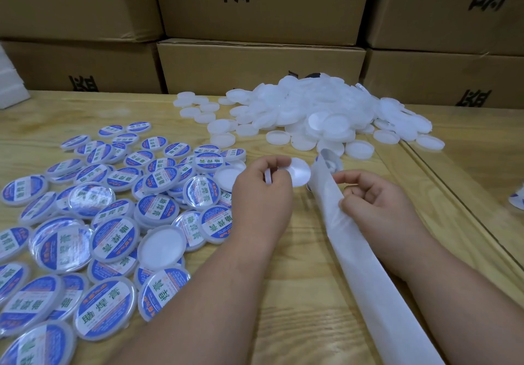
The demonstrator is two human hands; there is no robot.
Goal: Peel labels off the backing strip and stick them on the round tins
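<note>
Left hand (262, 191) curled round a plain white tin (295, 172), fingers (276, 163) over its top edge, tin tilted and raised off the desk (312, 265). Right hand (374, 203) just right of that tin, fingers (344, 179) curled and pinching the white backing strip (365, 265). Strip running from the bottom edge of view up to a curled end just right of the held tin. No label legible on the strip near the fingers. Left of the held tin: spread of labelled tins (113, 208), blue and white faces up, several overlapping, a few plain ones among them. Beyond the held tin and to its right: heap of plain white tins (320, 109). Behind that heap: stacked cartons (261, 64) with black print.
</note>
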